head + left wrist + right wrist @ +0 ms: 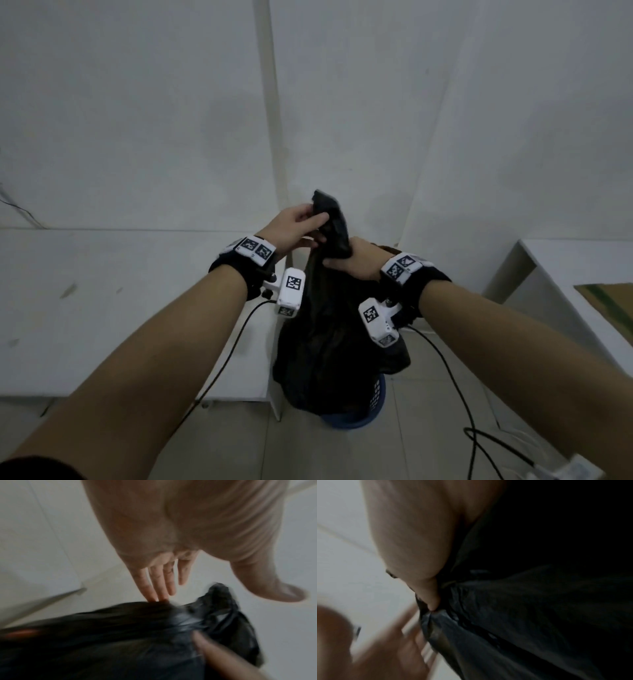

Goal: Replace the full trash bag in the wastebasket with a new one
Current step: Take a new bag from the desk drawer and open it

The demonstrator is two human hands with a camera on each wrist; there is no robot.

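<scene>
A full black trash bag [325, 342] hangs partly lifted out of the blue wastebasket [375, 399] on the floor. My right hand [349, 262] grips the bag's gathered neck, and in the right wrist view the thumb [431, 599] presses into the bunched plastic [505, 615]. My left hand [308, 222] is at the loose top of the bag. In the left wrist view its fingers [159, 585] are straight, their tips touch the black plastic [120, 635], and the thumb is spread away. The inside of the basket is hidden by the bag.
A white table [102, 308] stands at the left, right beside the basket. Another white table [582, 267] at the right carries a cardboard sheet [613, 305]. Black cables [479, 442] trail over the tiled floor. White walls are close behind.
</scene>
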